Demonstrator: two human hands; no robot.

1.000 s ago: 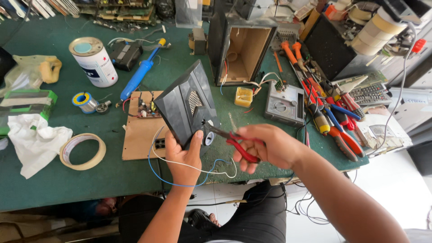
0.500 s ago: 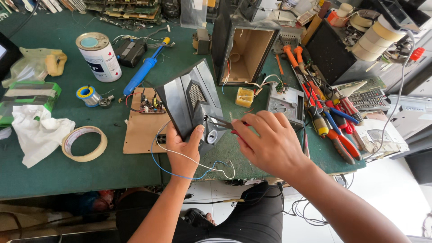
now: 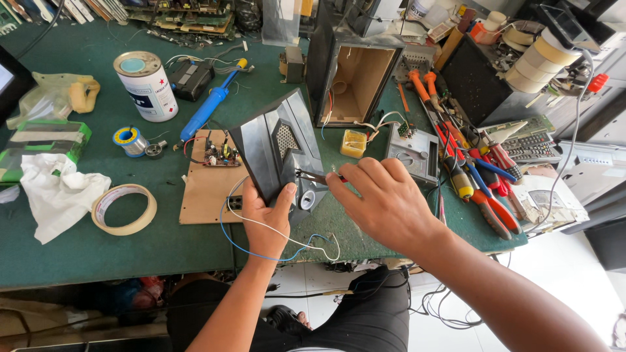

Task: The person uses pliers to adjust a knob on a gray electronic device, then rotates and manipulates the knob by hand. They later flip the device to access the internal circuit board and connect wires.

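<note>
**Pliers at the speaker's front panel**

The grey speaker front panel [image 3: 277, 153] stands tilted near the front edge of the green workbench [image 3: 78, 248], just below centre. The left hand [image 3: 266, 218] clasps its lower edge from 6 o'clock, thumb pressed on the face. From 3 o'clock the right hand [image 3: 385, 205] is clenched around pliers [image 3: 313, 175], whose tips meet the panel beside a round silver knob [image 3: 307, 199]. The step in hand appears to be gripping or pulling a small part there; what the tips hold is too small to tell. The next move probably calls for a steady left-hand brace and a careful, straight pull.

Blue and white wires [image 3: 280, 241] loop under the left wrist. At 9 o'clock a circuit board [image 3: 218, 155] lies on a brown backing board [image 3: 205, 189]. At 12 o'clock stands the hollow wooden speaker box [image 3: 352, 81].
</note>
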